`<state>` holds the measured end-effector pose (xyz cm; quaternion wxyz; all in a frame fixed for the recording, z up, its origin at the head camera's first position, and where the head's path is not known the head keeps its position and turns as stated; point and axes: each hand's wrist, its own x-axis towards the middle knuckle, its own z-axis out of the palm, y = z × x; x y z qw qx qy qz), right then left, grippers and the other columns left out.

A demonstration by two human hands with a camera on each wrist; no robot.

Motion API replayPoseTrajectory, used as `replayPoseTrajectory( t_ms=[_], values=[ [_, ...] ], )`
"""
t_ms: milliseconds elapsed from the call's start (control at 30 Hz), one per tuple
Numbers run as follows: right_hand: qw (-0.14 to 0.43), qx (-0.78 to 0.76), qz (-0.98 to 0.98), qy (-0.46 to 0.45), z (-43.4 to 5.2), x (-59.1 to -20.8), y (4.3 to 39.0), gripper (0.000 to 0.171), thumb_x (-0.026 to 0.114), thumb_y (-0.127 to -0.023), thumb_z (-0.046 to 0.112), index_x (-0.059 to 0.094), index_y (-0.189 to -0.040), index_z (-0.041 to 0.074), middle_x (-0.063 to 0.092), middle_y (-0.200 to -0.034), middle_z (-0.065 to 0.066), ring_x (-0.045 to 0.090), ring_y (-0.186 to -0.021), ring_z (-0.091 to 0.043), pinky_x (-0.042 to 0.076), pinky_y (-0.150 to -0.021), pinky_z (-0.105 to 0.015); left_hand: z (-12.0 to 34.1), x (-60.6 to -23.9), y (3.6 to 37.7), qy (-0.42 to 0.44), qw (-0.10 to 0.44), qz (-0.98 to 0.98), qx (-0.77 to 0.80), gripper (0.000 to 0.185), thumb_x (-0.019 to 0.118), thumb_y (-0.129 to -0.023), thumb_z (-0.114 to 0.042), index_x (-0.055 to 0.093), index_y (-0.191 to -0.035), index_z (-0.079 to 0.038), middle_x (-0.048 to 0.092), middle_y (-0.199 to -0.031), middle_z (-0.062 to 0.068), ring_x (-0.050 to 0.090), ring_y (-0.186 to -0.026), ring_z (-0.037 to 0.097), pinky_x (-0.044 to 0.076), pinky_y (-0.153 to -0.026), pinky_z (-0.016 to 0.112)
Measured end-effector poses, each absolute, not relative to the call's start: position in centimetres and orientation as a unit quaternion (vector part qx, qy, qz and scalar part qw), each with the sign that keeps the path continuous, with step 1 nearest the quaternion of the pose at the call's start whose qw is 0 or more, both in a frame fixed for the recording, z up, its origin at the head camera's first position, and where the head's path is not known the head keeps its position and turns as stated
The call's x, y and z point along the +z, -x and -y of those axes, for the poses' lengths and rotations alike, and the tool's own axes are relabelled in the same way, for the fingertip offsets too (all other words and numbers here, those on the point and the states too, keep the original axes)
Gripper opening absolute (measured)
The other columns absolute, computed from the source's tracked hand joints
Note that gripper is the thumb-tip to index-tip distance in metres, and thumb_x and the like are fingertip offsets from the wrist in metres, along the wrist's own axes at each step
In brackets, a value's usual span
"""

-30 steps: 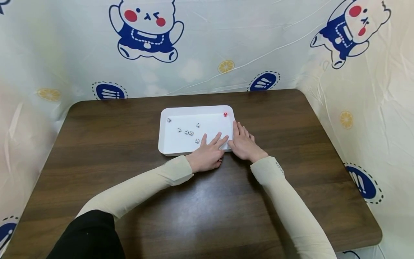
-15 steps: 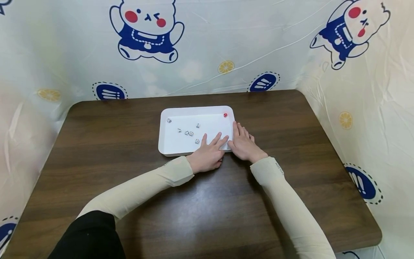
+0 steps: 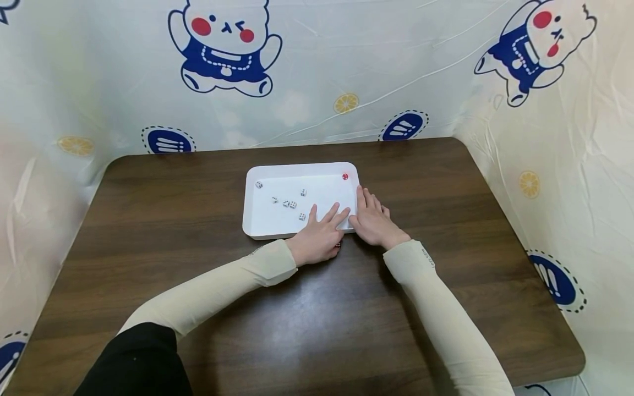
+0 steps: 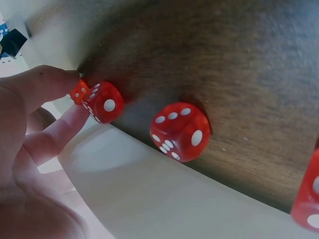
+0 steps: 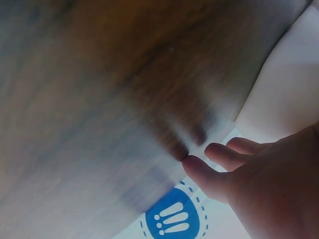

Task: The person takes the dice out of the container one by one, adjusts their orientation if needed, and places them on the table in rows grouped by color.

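A white tray [image 3: 267, 221] holds several white dice [image 3: 293, 204], scattered, and one red die [image 3: 345, 176] in its far right corner. My left hand [image 3: 317, 240] lies over the tray's near right edge, three fingers spread inside. In the left wrist view, its thumb and a finger pinch a small red die [image 4: 79, 91] outside the tray wall. More red dice [image 4: 180, 132] stand in a line along that wall, hidden under the hand from above. My right hand [image 3: 375, 221] rests at the tray's right side, fingers extended along the wall, holding nothing.
The tray stands on a dark wooden table [image 3: 188, 209] with rounded corners. Behind and at the sides hangs a pale printed sheet [image 3: 307, 55] with cartoon figures. In the right wrist view, the white tray wall [image 5: 289, 74] rises beside the fingers.
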<state>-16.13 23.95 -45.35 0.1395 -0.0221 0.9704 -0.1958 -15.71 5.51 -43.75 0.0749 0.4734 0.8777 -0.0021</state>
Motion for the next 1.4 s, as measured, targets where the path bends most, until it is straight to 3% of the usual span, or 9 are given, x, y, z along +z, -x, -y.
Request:
replayPoseTrajectory(
  t_ms=[433, 767, 1400],
  values=[
    [0.139, -0.191, -0.971, 0.021, -23.8, -45.2, 16.2, 0.077, 0.034, -0.096, 0.033, -0.006, -0.155, 0.005, 0.0, -0.162, -0.019, 0.007, -0.149, -0.041, 0.016, -0.113, -0.064, -5.0, -43.3, 15.6, -0.477, 0.067, -0.876, 0.0, 0.03, 0.065, -0.09, -0.032, 0.069, -0.112, -0.012, 0.022, -0.161, 0.011, 0.014, -0.15, 0.035, 0.021, -0.106, 0.073],
    [0.145, -0.187, -0.971, 0.028, -23.9, -45.0, 16.0, 0.077, 0.035, -0.098, 0.034, -0.007, -0.155, 0.004, 0.0, -0.162, -0.021, 0.007, -0.148, -0.043, 0.015, -0.112, -0.065, -4.6, -39.9, 15.2, -0.492, 0.054, -0.868, 0.033, 0.024, 0.061, -0.093, -0.033, 0.067, -0.105, -0.013, 0.019, -0.162, 0.012, 0.013, -0.15, 0.036, 0.023, -0.108, 0.07],
    [0.132, -0.192, -0.972, 0.029, -23.9, -45.1, 16.0, 0.079, 0.038, -0.097, 0.036, -0.005, -0.155, 0.004, 0.002, -0.162, -0.019, 0.01, -0.148, -0.041, 0.016, -0.114, -0.063, -2.9, -33.8, 20.5, -0.431, 0.036, -0.901, 0.028, 0.028, 0.06, -0.094, -0.032, 0.066, -0.109, -0.009, 0.015, -0.162, 0.015, 0.013, -0.15, 0.036, 0.025, -0.11, 0.065]
  ],
)
